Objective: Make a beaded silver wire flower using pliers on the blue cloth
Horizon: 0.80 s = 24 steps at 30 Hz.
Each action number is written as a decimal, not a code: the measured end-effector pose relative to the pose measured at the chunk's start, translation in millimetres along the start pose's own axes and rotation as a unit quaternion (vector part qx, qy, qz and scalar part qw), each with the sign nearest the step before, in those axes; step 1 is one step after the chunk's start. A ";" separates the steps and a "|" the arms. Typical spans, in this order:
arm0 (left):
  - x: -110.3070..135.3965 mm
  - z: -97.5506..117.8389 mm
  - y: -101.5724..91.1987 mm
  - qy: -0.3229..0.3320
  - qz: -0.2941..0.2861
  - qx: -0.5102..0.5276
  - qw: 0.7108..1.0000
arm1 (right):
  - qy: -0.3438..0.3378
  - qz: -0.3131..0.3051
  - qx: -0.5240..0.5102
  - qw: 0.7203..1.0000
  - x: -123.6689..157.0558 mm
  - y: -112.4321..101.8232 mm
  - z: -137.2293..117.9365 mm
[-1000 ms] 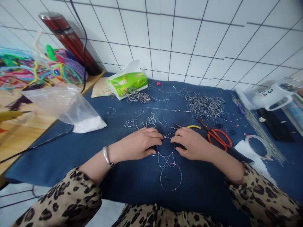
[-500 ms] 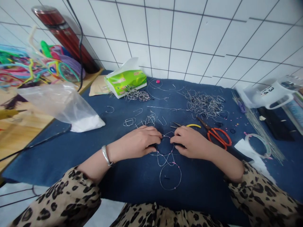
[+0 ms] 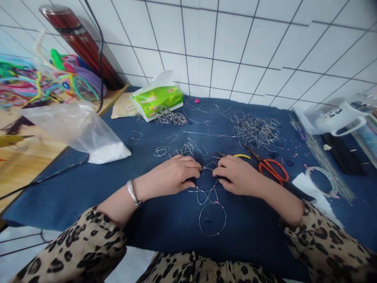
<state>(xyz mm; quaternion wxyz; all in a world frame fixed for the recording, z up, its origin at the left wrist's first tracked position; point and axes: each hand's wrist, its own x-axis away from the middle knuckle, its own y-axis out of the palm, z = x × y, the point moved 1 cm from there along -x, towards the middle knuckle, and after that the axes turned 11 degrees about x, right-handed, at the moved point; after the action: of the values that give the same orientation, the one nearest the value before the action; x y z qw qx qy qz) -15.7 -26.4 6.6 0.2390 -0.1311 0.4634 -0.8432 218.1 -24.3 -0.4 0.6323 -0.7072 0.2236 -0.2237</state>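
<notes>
Between my hands is a thin wire frame [image 3: 207, 191] of rings and bent loops, with small pink beads along it. My left hand [image 3: 183, 173], wearing a silver bangle [image 3: 132, 192] at the wrist, pinches the left side of its upper ring. On the opposite side of that ring, my right hand [image 3: 232, 175] has its fingers closed on the wire. A lower ring [image 3: 212, 219] of the frame lies on the dark blue cloth [image 3: 165, 232] nearer to me. The fingertips partly hide the wire where they grip it.
Orange-handled scissors [image 3: 274, 171] and yellow-handled pliers [image 3: 241, 156] lie beyond my right hand. Behind are a wire tangle [image 3: 257, 129], a green tissue pack [image 3: 159, 100] and loose wire hooks [image 3: 187, 148]. A plastic bag [image 3: 100, 137] sits left, a white mug [image 3: 338, 118] right.
Both hands stay almost in place on the wire ring, with only a very slight shift of the fingers. The rest of the table looks the same.
</notes>
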 end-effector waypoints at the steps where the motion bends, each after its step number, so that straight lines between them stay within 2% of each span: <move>1: 0.0 0.2 0.1 -0.002 0.001 -0.001 1.000 | 0.003 -0.001 0.000 1.000 -0.4 0.5 0.7; 17: -0.1 -1.4 0.7 -0.015 0.015 -0.004 1.000 | 0.015 0.004 0.015 1.000 -2.9 3.4 1.9; 24: 0.8 -1.3 -2.3 -0.012 0.013 -0.001 1.000 | 0.022 0.029 0.002 0.999 1.6 2.1 1.7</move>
<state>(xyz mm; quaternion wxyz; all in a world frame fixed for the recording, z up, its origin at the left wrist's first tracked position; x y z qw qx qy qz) -17.7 -24.8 7.9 0.2554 -0.1355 0.4633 -0.8378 220.3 -24.1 -2.6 0.6349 -0.6941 0.2574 -0.2213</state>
